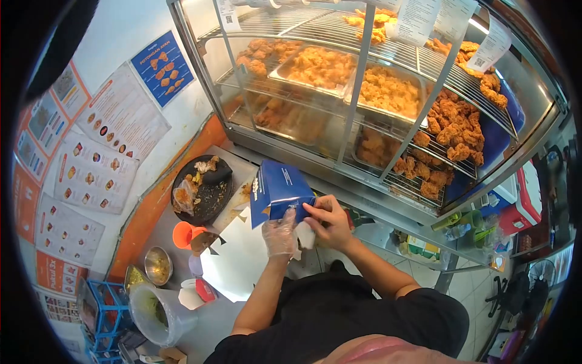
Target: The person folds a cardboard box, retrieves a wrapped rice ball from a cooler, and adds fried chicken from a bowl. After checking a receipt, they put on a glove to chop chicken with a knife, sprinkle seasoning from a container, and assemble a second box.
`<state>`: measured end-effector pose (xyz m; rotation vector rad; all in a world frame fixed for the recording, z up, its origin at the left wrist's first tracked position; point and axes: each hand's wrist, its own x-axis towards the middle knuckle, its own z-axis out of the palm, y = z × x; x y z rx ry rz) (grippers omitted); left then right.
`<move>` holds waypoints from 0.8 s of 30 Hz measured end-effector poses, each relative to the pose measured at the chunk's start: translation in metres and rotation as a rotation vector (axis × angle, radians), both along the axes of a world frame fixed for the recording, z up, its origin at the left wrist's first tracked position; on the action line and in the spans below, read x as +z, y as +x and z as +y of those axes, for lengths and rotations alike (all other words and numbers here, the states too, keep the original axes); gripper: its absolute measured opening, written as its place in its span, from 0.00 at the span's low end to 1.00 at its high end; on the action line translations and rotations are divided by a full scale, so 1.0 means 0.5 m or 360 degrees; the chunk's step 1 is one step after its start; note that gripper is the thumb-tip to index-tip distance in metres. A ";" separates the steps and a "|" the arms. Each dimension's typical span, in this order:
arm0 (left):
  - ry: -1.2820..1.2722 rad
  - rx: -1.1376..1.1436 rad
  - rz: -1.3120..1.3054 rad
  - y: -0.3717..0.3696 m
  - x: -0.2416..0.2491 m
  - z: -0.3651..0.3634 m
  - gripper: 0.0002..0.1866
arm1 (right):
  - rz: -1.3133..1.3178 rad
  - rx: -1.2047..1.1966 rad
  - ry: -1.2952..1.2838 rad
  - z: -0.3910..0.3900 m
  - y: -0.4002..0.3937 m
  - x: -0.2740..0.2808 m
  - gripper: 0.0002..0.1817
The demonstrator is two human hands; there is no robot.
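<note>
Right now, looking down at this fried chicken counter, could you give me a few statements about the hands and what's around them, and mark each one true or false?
1. The left hand wears a thin clear glove. True.
2. The right hand is gloved too. False: it is bare.
3. Both hands are on a blue box. True: the left hand is under it, the right hand at its lower edge.
4. The glass display case holds no food. False: trays and racks of fried chicken fill it.
5. A dark round stone plate with food scraps lies left of the box. True.
6. The orange cup stands inside the display case. False: it sits on the counter near the stone plate.
</note>
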<state>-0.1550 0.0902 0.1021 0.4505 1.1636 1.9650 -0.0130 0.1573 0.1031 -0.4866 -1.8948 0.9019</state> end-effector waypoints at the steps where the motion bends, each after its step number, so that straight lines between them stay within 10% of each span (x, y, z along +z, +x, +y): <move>1: -0.0037 0.0000 0.0049 0.010 0.021 -0.004 0.13 | -0.0091 0.0015 -0.0079 0.007 0.007 -0.002 0.24; 10: -0.0278 -0.0126 -0.0181 0.006 0.006 0.017 0.13 | -0.0441 0.0174 0.0383 0.026 0.054 0.021 0.36; 24: -0.0149 -0.0142 -0.0001 0.133 -0.018 0.046 0.14 | 0.0171 0.0158 0.0115 0.075 0.131 -0.060 0.21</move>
